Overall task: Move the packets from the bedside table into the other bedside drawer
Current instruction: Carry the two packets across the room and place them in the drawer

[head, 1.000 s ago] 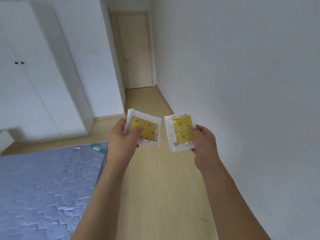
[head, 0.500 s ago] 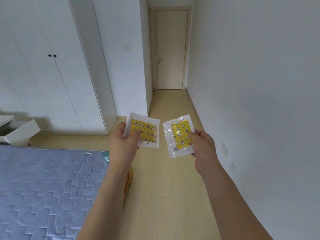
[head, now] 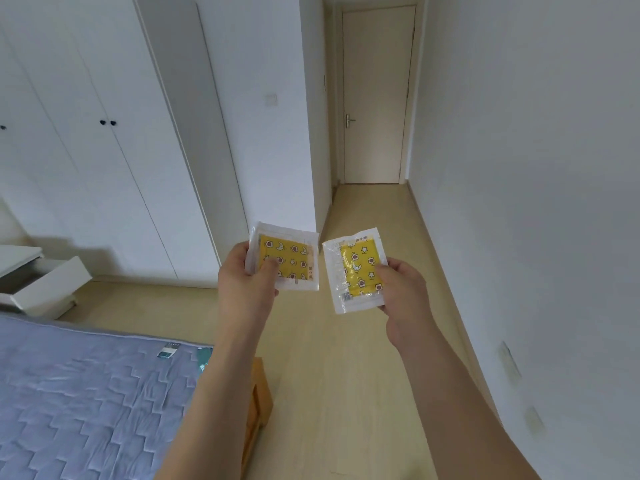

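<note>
Two frames back the view faced mostly wall and door; it has since swung left, so the wardrobe (head: 104, 150) fills more of the scene and a white bedside table (head: 20, 258) with its open drawer (head: 52, 289) has come into sight beyond the bed (head: 86, 393). That is probably the target drawer. The carry is midway: the left hand (head: 247, 289) pinches one packet (head: 287, 261), the right hand (head: 403, 292) pinches the other packet (head: 356, 271), both held out in front, unchanged.
</note>
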`<state>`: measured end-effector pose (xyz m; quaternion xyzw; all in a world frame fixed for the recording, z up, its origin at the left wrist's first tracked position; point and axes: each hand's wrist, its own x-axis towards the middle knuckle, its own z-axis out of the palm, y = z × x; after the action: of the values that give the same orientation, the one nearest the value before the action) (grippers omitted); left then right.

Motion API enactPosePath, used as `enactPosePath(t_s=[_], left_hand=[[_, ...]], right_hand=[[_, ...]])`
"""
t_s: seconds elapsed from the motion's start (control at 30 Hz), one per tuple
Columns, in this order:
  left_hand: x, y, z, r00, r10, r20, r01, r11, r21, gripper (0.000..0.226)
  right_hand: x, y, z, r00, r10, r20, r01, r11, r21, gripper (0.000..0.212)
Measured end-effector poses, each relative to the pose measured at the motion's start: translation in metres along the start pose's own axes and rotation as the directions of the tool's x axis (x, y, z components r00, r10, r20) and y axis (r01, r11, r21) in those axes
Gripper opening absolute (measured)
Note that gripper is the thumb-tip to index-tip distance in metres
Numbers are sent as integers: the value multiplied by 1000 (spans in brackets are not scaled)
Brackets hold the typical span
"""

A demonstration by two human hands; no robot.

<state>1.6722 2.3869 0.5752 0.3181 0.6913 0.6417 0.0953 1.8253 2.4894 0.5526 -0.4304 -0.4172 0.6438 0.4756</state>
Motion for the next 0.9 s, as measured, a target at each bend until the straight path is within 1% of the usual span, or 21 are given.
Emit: enactPosePath(t_s=[0.13,0.27,0.4,0.57,0.7,0.9], left_hand=[[77,-3,59,997,37,-63,-34,998,52,19],[147,-5,102,989,34,-145,-18,994,111,21],[204,-13,131,982,28,-187,5,985,172,20],[287,-39,156,969,1,-249,42,985,168,19],[368,-71,171,955,-2,-296,46,989,143,18],[508,-103,169,926,9,-378,32,994,103,14]], right_hand=[[106,-21,21,998,-19,59,19,1000,4,14],[202,-38,49,994,-27,105,27,1000,1,14],[274,-33,83,986,23,168,-22,1000,-12,16],[367,-23,131,976,53,210,-47,998,-36,19],[445,-14,191,960,41,275,-26,998,-58,20],[552,-22,313,934,0,357,37,995,-97,18]])
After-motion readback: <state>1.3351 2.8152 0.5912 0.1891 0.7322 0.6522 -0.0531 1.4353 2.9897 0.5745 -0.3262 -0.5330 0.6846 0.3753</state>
